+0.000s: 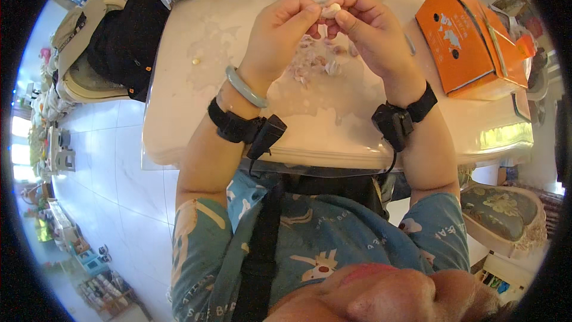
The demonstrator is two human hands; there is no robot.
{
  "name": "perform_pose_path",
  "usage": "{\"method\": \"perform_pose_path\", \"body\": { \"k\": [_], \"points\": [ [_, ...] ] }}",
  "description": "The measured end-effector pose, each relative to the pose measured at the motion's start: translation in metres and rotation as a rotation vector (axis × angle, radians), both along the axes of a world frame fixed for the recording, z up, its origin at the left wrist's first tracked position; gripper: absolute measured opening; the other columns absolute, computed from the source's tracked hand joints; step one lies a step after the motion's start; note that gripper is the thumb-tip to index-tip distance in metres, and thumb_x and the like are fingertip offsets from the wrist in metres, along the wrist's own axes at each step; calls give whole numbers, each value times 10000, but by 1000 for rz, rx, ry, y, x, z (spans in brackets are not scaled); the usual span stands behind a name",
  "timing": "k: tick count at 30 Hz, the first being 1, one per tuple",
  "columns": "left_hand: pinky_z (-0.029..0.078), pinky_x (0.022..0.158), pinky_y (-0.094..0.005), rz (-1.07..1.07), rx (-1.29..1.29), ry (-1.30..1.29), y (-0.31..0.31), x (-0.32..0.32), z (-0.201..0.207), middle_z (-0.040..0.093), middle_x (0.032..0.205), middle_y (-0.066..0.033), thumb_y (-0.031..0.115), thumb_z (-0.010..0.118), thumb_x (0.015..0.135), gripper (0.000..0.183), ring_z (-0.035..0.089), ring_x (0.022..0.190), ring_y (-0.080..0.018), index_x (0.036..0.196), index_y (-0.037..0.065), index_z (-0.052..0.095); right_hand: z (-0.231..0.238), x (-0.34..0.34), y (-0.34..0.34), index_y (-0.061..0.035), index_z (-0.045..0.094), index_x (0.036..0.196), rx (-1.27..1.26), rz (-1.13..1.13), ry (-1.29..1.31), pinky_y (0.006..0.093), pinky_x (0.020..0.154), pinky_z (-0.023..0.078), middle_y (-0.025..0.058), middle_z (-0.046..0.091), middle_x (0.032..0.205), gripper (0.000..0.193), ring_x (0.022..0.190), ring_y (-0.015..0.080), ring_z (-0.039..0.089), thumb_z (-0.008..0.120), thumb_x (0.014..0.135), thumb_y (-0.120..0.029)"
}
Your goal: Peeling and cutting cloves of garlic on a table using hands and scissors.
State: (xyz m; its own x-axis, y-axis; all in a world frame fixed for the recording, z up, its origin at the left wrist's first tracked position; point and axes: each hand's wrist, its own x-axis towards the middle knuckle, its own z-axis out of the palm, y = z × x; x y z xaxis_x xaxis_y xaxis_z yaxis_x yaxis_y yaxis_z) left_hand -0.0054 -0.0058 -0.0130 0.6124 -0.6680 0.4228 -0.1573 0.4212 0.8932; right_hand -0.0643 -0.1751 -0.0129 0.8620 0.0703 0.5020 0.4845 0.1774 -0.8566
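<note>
Garlic clove, pinched narrowly between fingertips of left hand and right hand, held over far middle of table, near loose garlic pieces, probably for steady control from both sides.

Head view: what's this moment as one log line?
left hand: pinching small cream garlic clove; right hand: pinching same clove; pale table: scattered purplish-white garlic pieces
</note>
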Motion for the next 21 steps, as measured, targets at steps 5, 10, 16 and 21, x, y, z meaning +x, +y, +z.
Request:
{"method": "perform_pose_path", "body": {
  "k": [5,10,16,21],
  "points": [
    [460,644,-219,416,239,-323,5,-3,8,628,805,-20,98,654,842,87,557,752,-69,869,15,647,0,-1,-8,-15,594,1040,165,74,94,274,743,496,66,637,946,192,814,148,613,602,882,-125],
    [473,632,-243,560,111,-532,-1,-3,9,650,846,-29,60,695,791,132,574,735,-103,913,22,663,-1,0,-9,-16,599,1036,135,33,109,277,751,499,71,639,930,202,806,154,620,623,869,-127],
    [474,649,-269,639,56,-1056,3,-1,15,639,832,-69,13,703,727,179,592,728,-182,899,46,663,2,-2,-4,-4,628,977,92,27,133,272,724,506,74,650,883,192,778,149,624,678,821,-105],
    [474,642,-278,648,36,-1075,2,-2,15,629,812,-73,-10,700,709,178,593,720,-207,871,49,656,2,-3,-5,-2,642,951,67,-5,122,261,707,503,74,652,865,193,764,143,619,706,792,-90]
  ]
}}
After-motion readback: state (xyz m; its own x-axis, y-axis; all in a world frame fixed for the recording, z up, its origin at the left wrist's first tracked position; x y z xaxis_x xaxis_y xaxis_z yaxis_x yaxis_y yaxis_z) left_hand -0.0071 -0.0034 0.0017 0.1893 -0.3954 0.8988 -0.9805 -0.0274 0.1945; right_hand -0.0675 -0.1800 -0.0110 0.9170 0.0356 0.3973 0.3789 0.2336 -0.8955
